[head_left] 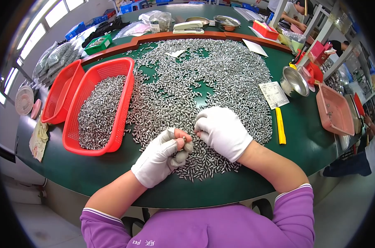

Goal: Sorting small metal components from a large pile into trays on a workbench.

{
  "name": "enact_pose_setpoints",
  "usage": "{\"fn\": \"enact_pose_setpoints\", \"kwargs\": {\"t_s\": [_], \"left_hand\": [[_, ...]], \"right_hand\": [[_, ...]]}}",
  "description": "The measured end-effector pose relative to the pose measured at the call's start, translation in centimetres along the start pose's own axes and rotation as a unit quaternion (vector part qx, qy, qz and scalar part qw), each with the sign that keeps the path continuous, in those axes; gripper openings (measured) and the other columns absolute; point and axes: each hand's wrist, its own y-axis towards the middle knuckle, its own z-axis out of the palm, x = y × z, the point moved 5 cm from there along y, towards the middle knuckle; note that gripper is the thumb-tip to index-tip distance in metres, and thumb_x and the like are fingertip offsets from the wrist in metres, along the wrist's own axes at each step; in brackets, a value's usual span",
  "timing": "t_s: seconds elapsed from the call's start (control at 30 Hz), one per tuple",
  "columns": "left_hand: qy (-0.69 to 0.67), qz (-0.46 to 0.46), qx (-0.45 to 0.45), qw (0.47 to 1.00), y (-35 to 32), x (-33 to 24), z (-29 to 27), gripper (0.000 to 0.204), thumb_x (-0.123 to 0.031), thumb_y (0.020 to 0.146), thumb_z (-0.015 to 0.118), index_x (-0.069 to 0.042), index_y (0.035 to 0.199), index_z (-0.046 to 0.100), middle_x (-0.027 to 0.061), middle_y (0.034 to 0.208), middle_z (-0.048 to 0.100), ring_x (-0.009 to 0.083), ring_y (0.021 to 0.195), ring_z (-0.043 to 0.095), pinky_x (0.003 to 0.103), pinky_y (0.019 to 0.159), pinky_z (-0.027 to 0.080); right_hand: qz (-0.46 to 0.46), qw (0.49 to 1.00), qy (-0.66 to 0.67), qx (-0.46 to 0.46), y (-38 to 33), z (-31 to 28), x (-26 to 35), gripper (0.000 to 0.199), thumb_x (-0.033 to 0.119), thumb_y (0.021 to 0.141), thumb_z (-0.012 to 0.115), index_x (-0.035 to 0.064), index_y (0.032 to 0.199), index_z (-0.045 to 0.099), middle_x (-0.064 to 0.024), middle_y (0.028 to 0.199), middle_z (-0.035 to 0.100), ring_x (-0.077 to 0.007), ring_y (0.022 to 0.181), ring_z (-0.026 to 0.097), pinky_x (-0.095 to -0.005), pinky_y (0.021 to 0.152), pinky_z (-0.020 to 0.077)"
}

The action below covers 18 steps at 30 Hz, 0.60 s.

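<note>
A broad layer of small silver metal parts (166, 103), pointed and ribbed, covers the middle of the green table. Over its near edge is my left hand (158, 157), in a white glove with the thumb and forefinger tips bare. Those two tips pinch what looks like one small metal part, mostly hidden, and the other fingers are curled in. Just right of it, my right hand (224, 132), also white-gloved, is closed with its fingertips bent down toward the parts. What those fingertips hold, if anything, is hidden. The two hands are close together.
At the left stands a red basket (127, 95) of the same parts, beside another red basket (57, 103). To the right lie a paper slip (274, 95), a yellow-handled tool (281, 128), a steel bowl (295, 81) and a pink tray (334, 111). A wooden rail (191, 35) borders the back.
</note>
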Motion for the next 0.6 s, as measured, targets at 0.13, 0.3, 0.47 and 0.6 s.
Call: {"fn": "enact_pose_setpoints", "kwargs": {"t_s": [0.13,0.3,0.47,0.6], "left_hand": [[-0.001,-0.001,0.006,1.000,0.0,0.0,0.0,0.017,-0.018,0.094,0.063,-0.008,0.106,0.056,0.0020,0.092,0.059,0.0071,0.067,0.048,0.019,0.059,0.039],[-0.004,-0.001,-0.002,1.000,-0.1,-0.1,0.0,0.016,-0.019,0.095,0.061,-0.008,0.106,0.056,0.0028,0.091,0.059,0.0084,0.067,0.048,0.020,0.060,0.039],[-0.010,-0.003,-0.002,1.000,0.0,-0.1,-0.1,0.016,-0.019,0.096,0.060,-0.007,0.106,0.056,0.0030,0.091,0.058,0.0088,0.067,0.047,0.021,0.059,0.039],[-0.024,-0.004,0.010,1.000,0.1,-0.1,0.0,0.016,-0.015,0.095,0.060,-0.006,0.107,0.055,0.0032,0.092,0.059,0.0083,0.066,0.046,0.021,0.059,0.038]], "right_hand": [[-0.001,1.000,-0.020,0.005,0.0,-0.5,0.2,0.013,0.020,0.077,0.070,0.0099,0.084,0.068,-0.0050,0.086,0.063,-0.0265,0.084,0.063,-0.0386,0.074,0.0512],[0.027,0.999,-0.015,0.042,-0.3,-2.3,0.6,0.017,0.023,0.076,0.072,0.0106,0.086,0.069,-0.0060,0.089,0.063,-0.0268,0.087,0.063,-0.0399,0.076,0.0508],[0.035,0.997,-0.017,0.064,-0.5,-1.1,0.8,0.017,0.025,0.074,0.074,0.0114,0.082,0.070,-0.0067,0.087,0.061,-0.0281,0.085,0.061,-0.0416,0.076,0.0501],[0.033,0.999,-0.021,0.035,-0.5,-0.8,0.9,0.013,0.022,0.076,0.071,0.0098,0.077,0.068,-0.0071,0.083,0.061,-0.0281,0.083,0.061,-0.0410,0.073,0.0504]]}}
